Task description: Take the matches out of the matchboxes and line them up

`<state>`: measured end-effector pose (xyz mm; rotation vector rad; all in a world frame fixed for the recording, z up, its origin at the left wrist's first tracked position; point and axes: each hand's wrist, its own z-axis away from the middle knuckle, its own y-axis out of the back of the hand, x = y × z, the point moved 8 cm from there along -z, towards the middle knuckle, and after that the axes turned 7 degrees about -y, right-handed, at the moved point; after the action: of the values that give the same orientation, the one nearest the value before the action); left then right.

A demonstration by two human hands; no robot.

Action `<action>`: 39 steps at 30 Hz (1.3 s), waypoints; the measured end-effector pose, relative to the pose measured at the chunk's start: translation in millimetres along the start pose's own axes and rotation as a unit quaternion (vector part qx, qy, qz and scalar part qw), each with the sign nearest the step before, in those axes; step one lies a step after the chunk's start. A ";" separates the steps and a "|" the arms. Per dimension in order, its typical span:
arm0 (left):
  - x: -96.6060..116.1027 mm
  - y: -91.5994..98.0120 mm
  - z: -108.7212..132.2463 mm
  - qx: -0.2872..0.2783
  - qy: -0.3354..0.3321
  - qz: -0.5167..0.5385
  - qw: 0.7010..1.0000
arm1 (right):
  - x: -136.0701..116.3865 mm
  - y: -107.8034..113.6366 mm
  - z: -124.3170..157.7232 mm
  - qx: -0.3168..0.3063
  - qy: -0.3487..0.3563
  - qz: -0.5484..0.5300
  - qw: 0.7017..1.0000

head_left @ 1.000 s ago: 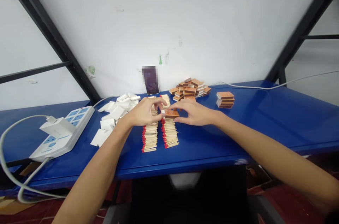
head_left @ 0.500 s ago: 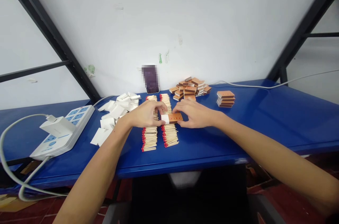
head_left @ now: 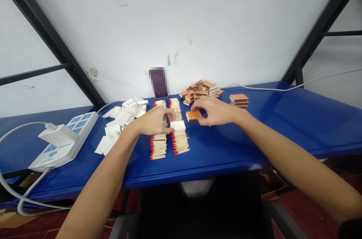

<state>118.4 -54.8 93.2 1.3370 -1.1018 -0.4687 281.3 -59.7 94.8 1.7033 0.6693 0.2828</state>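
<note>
A: Hands?
B: Apart. Left hand [head_left: 156,120] pinches a white box [head_left: 178,126] at its left end, thumb on near side, fingers on far side. Right hand [head_left: 217,110] grips an orange matchbox [head_left: 194,115] the same way, at its right part.
A: Where's each one?
B: White box: over the middle of the right match row [head_left: 180,145]. Can't tell if it touches the sticks. Orange matchbox: right of that row, over the blue table [head_left: 226,144], clear gap to the white box.
A: Contents?
B: White box: plain face up, inside not visible. Orange matchbox: left end shows white, can't tell if that's a tray or bare card. White pile [head_left: 123,118], left side: jumbled, contents unreadable. Orange heap [head_left: 201,92], at the wall: same type as the held one, fill unknown. Orange stack [head_left: 239,98], far right: squared up, contents hidden.
A: Looks?
B: White box: flat, rectangular, unprinted. Orange matchbox: orange top, line of small dark print, too small to read, darker brown side. Left match row [head_left: 158,146] runs parallel to the right one; red heads left, pale sticks right, ends a bit ragged.
</note>
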 end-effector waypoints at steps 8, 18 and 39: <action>2.2 1.8 0.6 0.006 0.003 -0.008 1.000 | 86.3 21.0 3.1 0.167 -0.233 0.050 0.957; 2.7 4.9 0.9 0.012 0.003 -0.028 1.000 | 61.7 21.2 -2.9 0.127 -0.113 0.054 0.984; -0.7 7.0 2.0 0.032 -0.007 -0.016 0.999 | 6.8 10.7 0.6 0.174 -0.075 -0.034 0.981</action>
<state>114.3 -53.6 99.2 1.4107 -1.1164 -0.4696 290.0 -57.5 103.7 2.0061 0.6919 -0.0134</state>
